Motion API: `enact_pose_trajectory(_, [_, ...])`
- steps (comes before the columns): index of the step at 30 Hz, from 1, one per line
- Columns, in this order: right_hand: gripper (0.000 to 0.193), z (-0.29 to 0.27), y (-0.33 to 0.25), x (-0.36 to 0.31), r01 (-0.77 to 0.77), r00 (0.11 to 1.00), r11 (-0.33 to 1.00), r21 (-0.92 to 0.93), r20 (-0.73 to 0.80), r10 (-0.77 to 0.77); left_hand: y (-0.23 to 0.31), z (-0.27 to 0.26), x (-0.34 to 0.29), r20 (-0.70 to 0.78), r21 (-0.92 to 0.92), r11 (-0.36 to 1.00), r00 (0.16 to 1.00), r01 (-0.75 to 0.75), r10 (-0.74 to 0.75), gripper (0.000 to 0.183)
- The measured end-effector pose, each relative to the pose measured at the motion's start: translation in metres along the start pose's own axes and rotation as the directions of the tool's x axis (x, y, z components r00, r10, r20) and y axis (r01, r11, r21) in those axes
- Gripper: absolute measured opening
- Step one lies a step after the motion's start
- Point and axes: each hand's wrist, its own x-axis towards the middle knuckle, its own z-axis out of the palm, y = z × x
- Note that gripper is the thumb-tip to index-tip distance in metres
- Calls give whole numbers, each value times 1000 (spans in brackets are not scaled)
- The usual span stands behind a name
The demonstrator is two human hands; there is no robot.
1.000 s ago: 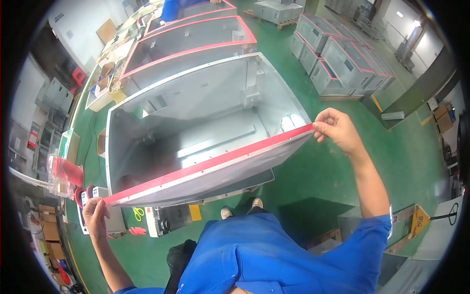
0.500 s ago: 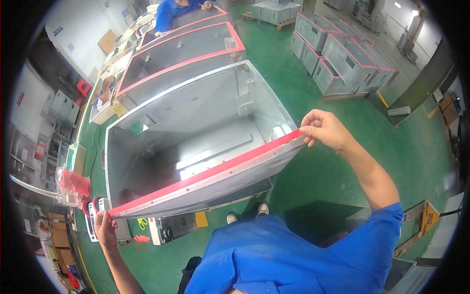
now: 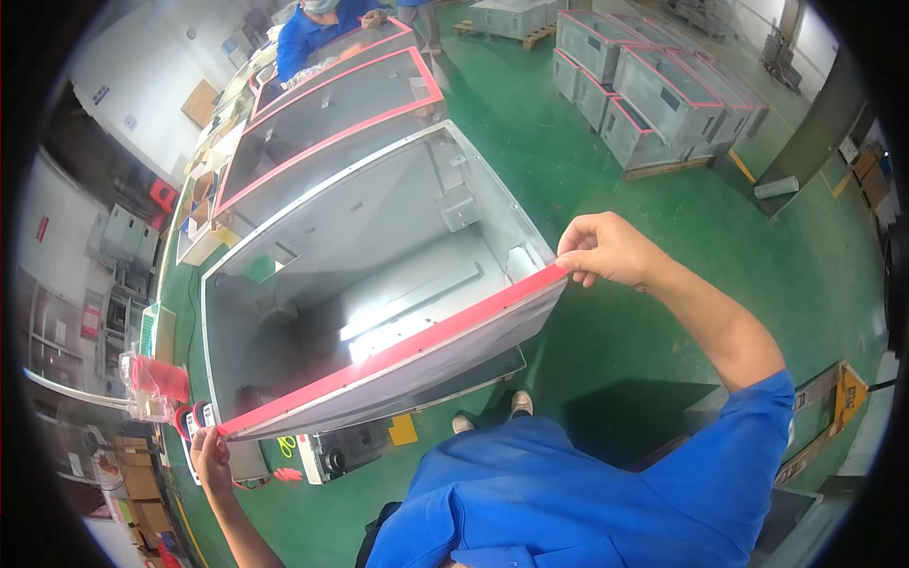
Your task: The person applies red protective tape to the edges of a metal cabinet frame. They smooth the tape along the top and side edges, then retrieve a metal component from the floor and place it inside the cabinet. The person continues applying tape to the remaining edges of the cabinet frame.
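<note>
An open grey metal box (image 3: 369, 220) stands in front of me, its open top facing up. A strip of red tape (image 3: 398, 352) runs along its near rim from one corner to the other. At the near-left corner, my left hand (image 3: 210, 459) pinches the tape's left end. My right hand (image 3: 606, 251) pinches the other end at the near-right corner, thumb against fingers. Between my hands the strip lies on or just over the rim; I cannot tell how firmly it touches. The box's other rims show bare metal.
Beyond stand more metal boxes (image 3: 322, 102) with red-edged rims, where a co-worker in blue (image 3: 317, 43) bends over one. Stacked boxes (image 3: 663, 90) stand on a pallet at the far right. Red tape rolls (image 3: 161, 379) lie left. A yellow-ended frame (image 3: 847, 398) is at the right.
The view has shifted slightly, moving the box left in the picture. The red strip now covers more of the near rim's width. Both hands keep their pinch at the corners.
</note>
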Motion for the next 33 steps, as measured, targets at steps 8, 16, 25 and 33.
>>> enact_pose_trajectory(8, [15, 2, 1, 5, -15, 1000, 991, -132, -11, 14, 6, 5, -1, 28, 8, 1000, 1000, -12, 12, 5])
enact_pose_trajectory(16, [16, 0, 4, 8, -32, 999, 981, -189, 25, 37, 0, 1, 5, 47, -40, 998, 998, 38, -36, 7])
enact_pose_trajectory(25, [15, 0, 1, 9, -30, 999, 984, -176, 36, 37, -8, -6, 10, 66, -69, 997, 997, 36, -32, 7])
enact_pose_trajectory(33, [14, -1, 1, 7, -12, 999, 990, -137, 39, 17, -10, -9, 10, 66, -96, 993, 996, 68, -62, 7])
